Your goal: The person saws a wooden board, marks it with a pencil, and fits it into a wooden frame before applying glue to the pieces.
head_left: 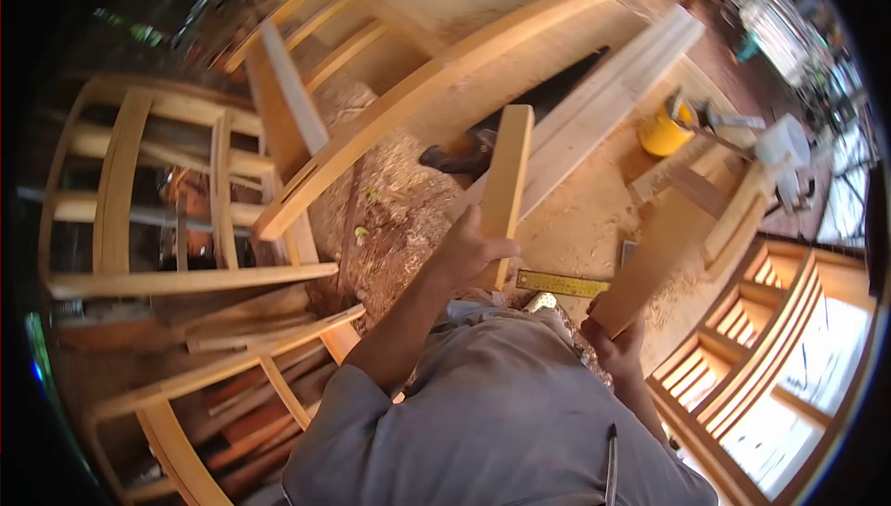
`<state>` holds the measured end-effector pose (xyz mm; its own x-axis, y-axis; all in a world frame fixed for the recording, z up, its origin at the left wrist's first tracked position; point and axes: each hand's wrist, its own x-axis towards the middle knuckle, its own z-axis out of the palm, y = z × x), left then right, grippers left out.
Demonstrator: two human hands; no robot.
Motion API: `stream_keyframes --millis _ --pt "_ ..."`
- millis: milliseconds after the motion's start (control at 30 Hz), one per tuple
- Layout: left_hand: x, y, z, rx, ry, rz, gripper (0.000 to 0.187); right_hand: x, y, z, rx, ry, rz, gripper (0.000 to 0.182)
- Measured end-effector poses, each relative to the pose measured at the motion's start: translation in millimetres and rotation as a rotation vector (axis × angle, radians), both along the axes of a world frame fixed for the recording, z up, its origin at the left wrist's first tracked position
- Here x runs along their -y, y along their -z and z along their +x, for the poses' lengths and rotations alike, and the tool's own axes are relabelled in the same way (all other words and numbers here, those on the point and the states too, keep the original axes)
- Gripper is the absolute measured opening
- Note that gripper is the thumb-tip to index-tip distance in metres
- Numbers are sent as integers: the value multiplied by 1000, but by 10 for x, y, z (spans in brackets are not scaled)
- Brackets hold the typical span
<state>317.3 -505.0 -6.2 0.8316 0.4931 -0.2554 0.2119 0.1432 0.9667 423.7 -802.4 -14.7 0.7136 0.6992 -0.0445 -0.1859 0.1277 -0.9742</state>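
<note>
My left hand (467, 253) is closed around the lower part of a narrow wooden board (509, 167), which stands tilted up away from me. My right hand (616, 346) grips the near end of a wider wooden plank (664, 251), which slants away to the upper right. Between the two hands, a yellow measuring rule (561, 284) lies on the wooden work surface (585, 214). Beyond the left-hand board is a long, pale plank (608, 97), partly hidden by it.
A curved wooden frame (445, 65) spans the far side. Slatted frames stand at left (111, 181) and lower right (752, 339). A yellow container (664, 135) and white cup (782, 142) sit at right. Wood shavings (399, 181) cover the ground.
</note>
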Motion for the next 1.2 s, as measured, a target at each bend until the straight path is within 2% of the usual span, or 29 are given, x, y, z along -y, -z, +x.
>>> stream_keyframes --millis 33,100,133,167,233,267,300,367,400,500,533,567,600,633,667,700,767,800,867,900,967,1000,1033,1100,1167,1200 --pt "10 -243 -135 0 -43 7 71 -80 112 67 233 -142 57 45" --pt "52 -705 -336 -389 -148 265 62 -376 181 114 206 -303 157 45" --pt "84 -613 -437 -472 -170 566 59 -573 154 -4 26 -205 38 45" --pt "84 -552 -547 -474 -195 562 59 -782 42 101 403 -232 -236 51" --pt "81 -489 -769 -519 -141 780 59 -1131 -365 227 628 -463 -710 59" --pt "27 -505 -847 -622 -73 672 55 -1218 -451 179 601 -473 -711 57" --pt "0 -370 -981 -611 -92 674 55 -1276 -452 105 622 -477 -705 57" --pt "-66 44 -1284 -608 -186 781 48 -1338 -342 -126 591 -308 -318 59" --pt "-147 67 -1389 -592 -181 788 48 -1403 -232 -272 538 -270 -253 59" --pt "-498 75 -1673 -521 -191 775 49 -1641 103 -558 591 -275 -413 60" --pt "-632 -22 -1769 -537 -166 733 52 -1820 -14 -609 631 -399 -649 64" --pt "-781 -78 -1835 -548 -144 692 56 -1952 -98 -691 632 -360 -671 64" --pt "-918 -73 -1953 -520 -99 694 56 -2069 -163 -846 550 -421 -743 67" --pt "-1040 -44 -2080 -484 -68 499 53 -2155 -200 -1006 457 -467 -811 70" --pt "-1185 -1 -2143 -448 -27 315 50 -2186 13 -1200 485 -364 -551 75" --pt "-1297 113 -2210 -419 53 337 50 -2305 -2 -1400 190 -348 -482 73" --pt "-1362 378 -2421 -71 -132 64 47 -2575 175 -1743 -1 -214 -227 68" --pt "-1384 343 -2387 -69 -56 56 47 -2699 118 -1839 -25 -144 -280 65" --pt "-1393 195 -2296 263 -248 -198 50 -2951 33 -1946 -90 -62 -306 62" --pt "-1464 199 -2253 265 -201 -195 50 -3044 56 -1993 -91 -16 -295 62" --pt "-1584 266 -2099 180 9 -156 56 -3199 130 -2013 -37 -18 -90 60" --pt "-1556 288 -1941 232 4 -47 54 -3201 10 -2011 -9 -90 -213 63" --pt "-1574 245 -1850 126 2 189 55 -3228 49 -2000 -6 -72 -212 63" --pt "-1669 213 -1699 118 -42 35 52 -3343 136 -1935 -159 -157 -66 69" --pt "-1842 125 -1624 113 -31 -47 49 -3376 134 -1864 -147 -152 -25 72" --pt "-1934 91 -1588 115 -28 -131 46 -3353 110 -1698 104 -229 -244 67"
